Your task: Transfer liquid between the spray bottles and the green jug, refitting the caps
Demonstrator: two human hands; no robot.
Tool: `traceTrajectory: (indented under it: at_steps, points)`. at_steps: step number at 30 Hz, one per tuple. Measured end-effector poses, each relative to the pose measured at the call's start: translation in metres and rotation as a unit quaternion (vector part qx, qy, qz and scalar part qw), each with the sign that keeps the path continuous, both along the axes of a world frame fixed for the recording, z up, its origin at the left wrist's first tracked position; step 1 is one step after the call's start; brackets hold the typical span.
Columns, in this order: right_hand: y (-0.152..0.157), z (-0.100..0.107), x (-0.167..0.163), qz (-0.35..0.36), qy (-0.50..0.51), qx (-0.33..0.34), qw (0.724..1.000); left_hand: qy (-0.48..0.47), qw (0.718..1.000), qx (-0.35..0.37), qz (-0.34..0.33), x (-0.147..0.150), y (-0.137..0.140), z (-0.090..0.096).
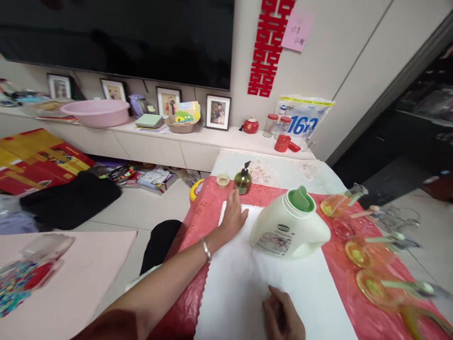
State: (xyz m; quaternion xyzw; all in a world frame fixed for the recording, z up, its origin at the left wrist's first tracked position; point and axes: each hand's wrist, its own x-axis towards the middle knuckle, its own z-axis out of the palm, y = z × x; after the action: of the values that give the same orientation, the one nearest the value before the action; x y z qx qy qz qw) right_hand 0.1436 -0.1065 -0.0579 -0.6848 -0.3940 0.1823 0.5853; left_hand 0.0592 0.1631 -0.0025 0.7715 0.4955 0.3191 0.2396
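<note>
Two bare hands [232, 218], one bracelet [205, 250], one big jug [281, 231], one pump bottle [242, 183].
On the table [339, 278] I also count one small cup [222, 180] and one white cloth [230, 283], plus at least four glass cups [334, 206] along the right side, too blurred for a surer number. Along the cabinet [148, 150] stand four framed photos [217, 112], one pink basin [101, 114], one round red pot [251, 126], two red-lidded jars [271, 125] and one bag [306, 118] printed with large figures. Above them I see one television [116, 38], one red cutout strip [271, 53] and one pink note [299, 29].
</note>
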Motion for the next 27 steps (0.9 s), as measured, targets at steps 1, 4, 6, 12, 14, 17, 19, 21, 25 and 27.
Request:
traceTrajectory:
  at_steps: [1,4,6,12,14,17,19,21,25,27]
  points:
    - [-0.001,0.007,0.003,0.015,0.014,-0.005,1.0,-0.001,1.0,-0.005,-0.016,-0.007,-0.015,-0.006]
    - [-0.005,0.032,0.023,0.051,-0.003,0.012,0.999,-0.017,0.999,-0.006,-0.047,-0.031,-0.057,-0.027]
    - [-0.013,0.049,0.042,-0.039,-0.033,0.042,0.998,-0.033,0.998,0.008,-0.059,-0.045,-0.081,-0.039]
    - [-0.043,0.073,0.111,-0.372,-0.054,0.029,0.926,-0.05,0.996,0.012,-0.073,-0.062,-0.13,-0.051]
    - [-0.047,0.071,0.137,-0.409,-0.06,0.006,0.91,-0.046,0.995,0.03,-0.086,-0.061,-0.137,-0.052]
    - [-0.042,0.065,0.173,-0.405,-0.065,-0.035,0.911,-0.031,0.992,0.057,-0.108,-0.059,-0.139,-0.053]
    - [-0.035,0.06,0.193,-0.389,-0.075,-0.061,0.916,-0.018,0.991,0.074,-0.112,-0.059,-0.138,-0.054]
    - [-0.027,0.055,0.209,-0.379,-0.085,-0.078,0.918,-0.011,0.99,0.084,-0.111,-0.06,-0.137,-0.055]
    - [-0.014,0.043,0.23,-0.365,-0.087,-0.088,0.923,-0.009,0.99,0.088,-0.105,-0.06,-0.137,-0.056]
    - [-0.011,0.039,0.236,-0.359,-0.081,-0.086,0.926,-0.009,0.99,0.091,-0.104,-0.06,-0.138,-0.058]
